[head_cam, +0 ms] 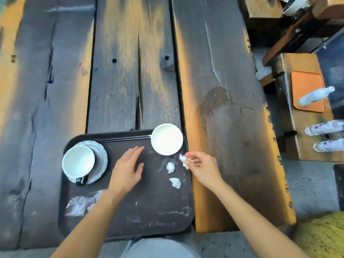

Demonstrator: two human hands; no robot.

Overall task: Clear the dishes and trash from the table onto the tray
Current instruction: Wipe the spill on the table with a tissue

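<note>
A dark brown tray (149,211) lies at the near edge of the wooden table (130,62). On its left stands a white bowl (78,162) on a patterned plate (101,161). A white saucer (166,139) sits at the tray's far right corner, with dark chopsticks (122,139) along the far rim. Two crumpled tissues (170,167) (175,182) rest on the tray's right side. My right hand (202,167) pinches a third tissue scrap (183,160) above the tray's right edge. My left hand (128,167) lies flat and open on the tray. Shiny wrappers (81,203) lie at the tray's near left.
A wooden bench (307,138) to the right holds an orange tray (307,88) with one plastic bottle (314,95), plus two more bottles (323,127) (329,145). The table's right edge (275,164) drops to a grey floor.
</note>
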